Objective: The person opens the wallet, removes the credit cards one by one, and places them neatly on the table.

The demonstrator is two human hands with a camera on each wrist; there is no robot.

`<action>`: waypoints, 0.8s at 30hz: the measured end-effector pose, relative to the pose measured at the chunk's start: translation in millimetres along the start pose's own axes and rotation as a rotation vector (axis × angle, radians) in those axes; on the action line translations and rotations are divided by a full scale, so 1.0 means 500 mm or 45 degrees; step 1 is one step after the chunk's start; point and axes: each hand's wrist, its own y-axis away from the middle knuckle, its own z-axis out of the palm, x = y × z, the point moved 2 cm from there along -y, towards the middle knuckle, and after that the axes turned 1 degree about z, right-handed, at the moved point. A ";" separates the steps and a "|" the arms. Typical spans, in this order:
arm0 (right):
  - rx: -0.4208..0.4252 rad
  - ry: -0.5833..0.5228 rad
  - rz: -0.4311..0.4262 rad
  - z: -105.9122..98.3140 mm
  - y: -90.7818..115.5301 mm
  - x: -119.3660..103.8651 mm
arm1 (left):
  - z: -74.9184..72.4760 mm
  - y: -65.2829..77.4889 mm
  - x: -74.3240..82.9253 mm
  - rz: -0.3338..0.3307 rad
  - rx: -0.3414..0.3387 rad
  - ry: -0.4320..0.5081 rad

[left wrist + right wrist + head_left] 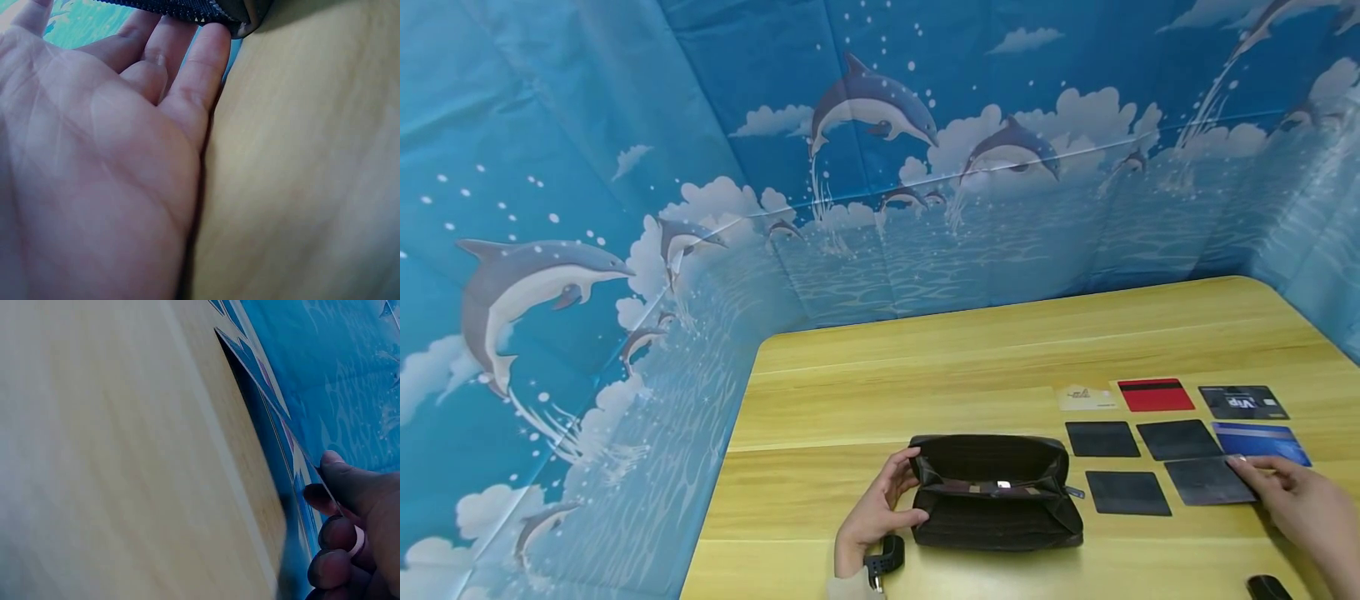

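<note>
A dark zip-around wallet (996, 527) lies spread on the table, its inner compartments facing up. My left hand (883, 510) holds it by the left side, thumb at the near flap and fingers at the far one. In the left wrist view, fingertips touch the zip edge (169, 7). To the right, my right hand (1296, 498) pinches a dark card (1204, 483) by its right end. The right wrist view shows that card (265, 394) edge-on and tilted, one end raised off the table between thumb and fingers.
Laid out right of the wallet are several cards: a beige card (1086, 398), a red card (1156, 396), a black VIP card (1243, 402), a blue card (1262, 442) and plain black cards (1127, 493). A black object (1268, 587) sits at the near right. Dolphin-print sheeting (925, 250) surrounds the table.
</note>
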 end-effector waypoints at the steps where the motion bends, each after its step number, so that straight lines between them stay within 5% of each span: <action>1: 0.005 0.009 -0.008 0.001 -0.001 0.001 | -0.001 0.000 -0.003 -0.006 0.000 0.001; 10: 0.026 0.087 -0.104 -0.003 -0.004 -0.002 | 0.014 0.001 0.043 0.015 -0.004 -0.002; 24: -0.038 0.144 -0.260 -0.016 -0.014 -0.004 | 0.010 0.000 0.038 0.017 -0.008 0.000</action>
